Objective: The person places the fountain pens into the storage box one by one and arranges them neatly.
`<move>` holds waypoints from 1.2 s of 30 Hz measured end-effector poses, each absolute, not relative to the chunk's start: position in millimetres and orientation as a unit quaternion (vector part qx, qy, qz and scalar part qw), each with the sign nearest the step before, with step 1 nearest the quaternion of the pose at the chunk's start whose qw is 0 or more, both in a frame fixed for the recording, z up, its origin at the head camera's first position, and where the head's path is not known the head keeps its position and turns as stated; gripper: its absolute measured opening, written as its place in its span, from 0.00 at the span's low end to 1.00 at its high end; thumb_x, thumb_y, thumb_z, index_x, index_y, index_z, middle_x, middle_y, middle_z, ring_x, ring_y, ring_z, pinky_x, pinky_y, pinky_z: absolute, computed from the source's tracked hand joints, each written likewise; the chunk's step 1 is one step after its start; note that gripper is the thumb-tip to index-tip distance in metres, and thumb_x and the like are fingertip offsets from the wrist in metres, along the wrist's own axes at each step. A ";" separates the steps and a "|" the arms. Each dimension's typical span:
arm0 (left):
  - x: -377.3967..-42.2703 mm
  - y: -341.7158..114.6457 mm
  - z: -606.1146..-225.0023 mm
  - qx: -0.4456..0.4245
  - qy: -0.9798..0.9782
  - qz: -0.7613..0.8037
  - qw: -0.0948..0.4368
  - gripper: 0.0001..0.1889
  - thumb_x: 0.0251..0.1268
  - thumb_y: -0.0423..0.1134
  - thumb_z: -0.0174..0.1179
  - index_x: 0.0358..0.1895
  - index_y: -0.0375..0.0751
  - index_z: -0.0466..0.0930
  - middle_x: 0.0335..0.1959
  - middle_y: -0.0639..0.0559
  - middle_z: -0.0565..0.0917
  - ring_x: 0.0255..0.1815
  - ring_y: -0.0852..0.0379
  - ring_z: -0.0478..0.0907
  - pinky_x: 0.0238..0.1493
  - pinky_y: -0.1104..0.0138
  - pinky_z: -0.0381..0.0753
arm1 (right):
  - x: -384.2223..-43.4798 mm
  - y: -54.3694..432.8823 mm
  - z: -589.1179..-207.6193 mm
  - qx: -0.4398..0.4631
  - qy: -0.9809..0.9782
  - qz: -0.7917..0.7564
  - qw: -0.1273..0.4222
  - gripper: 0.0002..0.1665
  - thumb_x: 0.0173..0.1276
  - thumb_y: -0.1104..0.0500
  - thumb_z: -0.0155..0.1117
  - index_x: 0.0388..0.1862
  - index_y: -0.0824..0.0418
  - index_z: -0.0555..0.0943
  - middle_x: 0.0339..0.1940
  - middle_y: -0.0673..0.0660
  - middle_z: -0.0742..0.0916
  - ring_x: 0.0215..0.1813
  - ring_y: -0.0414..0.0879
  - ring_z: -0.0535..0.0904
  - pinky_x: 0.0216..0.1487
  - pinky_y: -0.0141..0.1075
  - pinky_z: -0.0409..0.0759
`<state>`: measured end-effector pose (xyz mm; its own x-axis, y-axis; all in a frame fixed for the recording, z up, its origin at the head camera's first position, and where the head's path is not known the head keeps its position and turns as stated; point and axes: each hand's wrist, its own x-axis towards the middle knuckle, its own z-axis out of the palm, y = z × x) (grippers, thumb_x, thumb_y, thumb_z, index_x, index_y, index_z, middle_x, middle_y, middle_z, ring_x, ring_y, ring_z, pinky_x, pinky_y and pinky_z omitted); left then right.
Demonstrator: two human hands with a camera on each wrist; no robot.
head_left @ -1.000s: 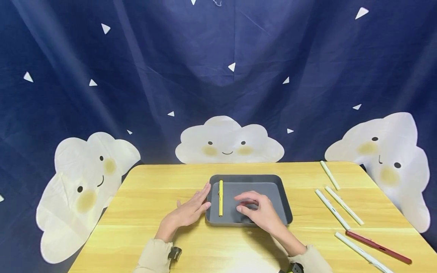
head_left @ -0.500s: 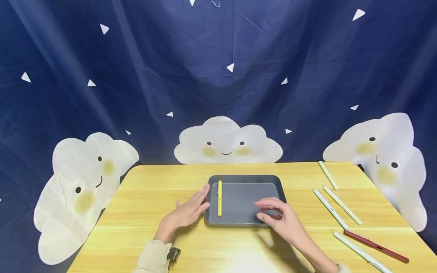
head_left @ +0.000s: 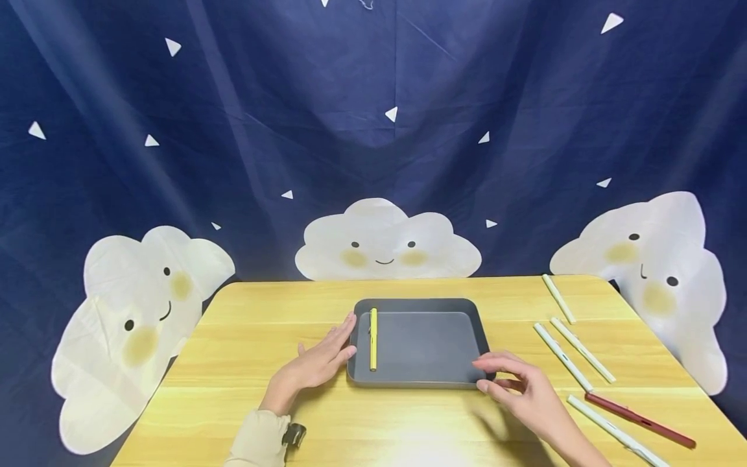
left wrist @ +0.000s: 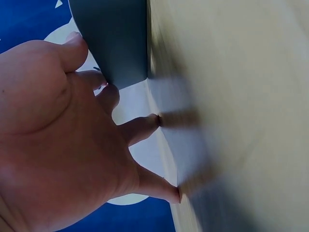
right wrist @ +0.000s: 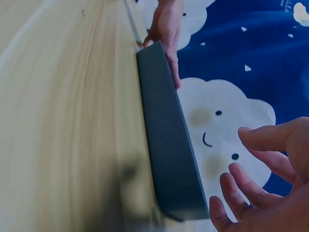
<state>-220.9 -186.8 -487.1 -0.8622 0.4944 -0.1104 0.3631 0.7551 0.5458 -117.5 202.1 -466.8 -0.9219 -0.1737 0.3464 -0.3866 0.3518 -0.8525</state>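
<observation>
A dark grey tray point(head_left: 420, 384) lies on the wooden table, with a yellow pen point(head_left: 373, 340) set upright along its left side. My left hand point(head_left: 315, 364) rests against the tray's left wall, fingers extended; in the left wrist view its lower fingertips point(left wrist: 153, 120) meet the tabletop. Over the tray's front right corner hovers my right hand point(head_left: 519, 392), thumb and fingers parted and loosely bent, nothing between them. The right wrist view shows that hand point(right wrist: 270, 179) beside the tray's wall point(right wrist: 169, 140), with the left hand at the far end.
To the right lie several pens: a pale one point(head_left: 558, 298) at the back, two more pale pens point(head_left: 563, 357) point(head_left: 582, 350), a dark red pen point(head_left: 639, 420) and another pale pen point(head_left: 615, 429) in front. A blue curtain point(head_left: 397, 130) with clouds hangs behind the table point(head_left: 262, 311).
My right hand has moved right, from over the middle of the tray to its front right corner, staying empty. The left hand and the yellow pen have kept their places at the tray.
</observation>
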 end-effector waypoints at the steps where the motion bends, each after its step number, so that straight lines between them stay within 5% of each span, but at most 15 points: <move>1: -221.3 -186.4 -486.8 0.230 0.929 0.262 0.126 0.35 0.86 0.53 0.40 0.85 0.53 0.38 0.85 0.56 0.41 0.83 0.39 0.44 0.59 0.16 0.31 | -116.1 206.2 -468.3 0.175 -0.815 0.543 0.099 0.15 0.66 0.68 0.73 0.50 0.57 0.89 0.52 0.55 0.87 0.54 0.34 0.81 0.47 0.34 0.86; 17: -221.2 -187.8 -488.1 0.232 0.929 0.258 0.126 0.35 0.86 0.54 0.40 0.85 0.53 0.38 0.85 0.58 0.40 0.83 0.38 0.45 0.58 0.16 0.33 | -87.5 262.3 -480.4 0.128 -0.855 0.488 0.120 0.18 0.63 0.72 0.73 0.53 0.63 0.86 0.54 0.47 0.85 0.56 0.26 0.76 0.46 0.26 0.83; 23: -221.9 -186.6 -489.0 0.231 0.931 0.256 0.123 0.34 0.86 0.53 0.40 0.85 0.53 0.39 0.85 0.57 0.41 0.83 0.38 0.46 0.59 0.16 0.34 | -80.2 280.2 -482.7 0.105 -0.871 0.466 0.117 0.20 0.64 0.69 0.74 0.55 0.64 0.85 0.55 0.48 0.86 0.57 0.24 0.77 0.47 0.23 0.81; 36: -222.3 -184.9 -488.3 0.241 0.928 0.257 0.122 0.35 0.86 0.54 0.40 0.85 0.52 0.39 0.85 0.56 0.41 0.83 0.38 0.45 0.59 0.16 0.33 | -61.1 323.5 -491.5 -0.022 -0.908 0.403 0.116 0.19 0.67 0.57 0.75 0.55 0.60 0.88 0.49 0.34 0.84 0.50 0.17 0.74 0.40 0.18 0.77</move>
<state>-222.3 -184.9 -488.3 -0.8536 0.5107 -0.1028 0.3852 0.7517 0.5354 -61.1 323.5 -491.5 -0.9722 0.1326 0.1929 -0.0541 0.6743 -0.7365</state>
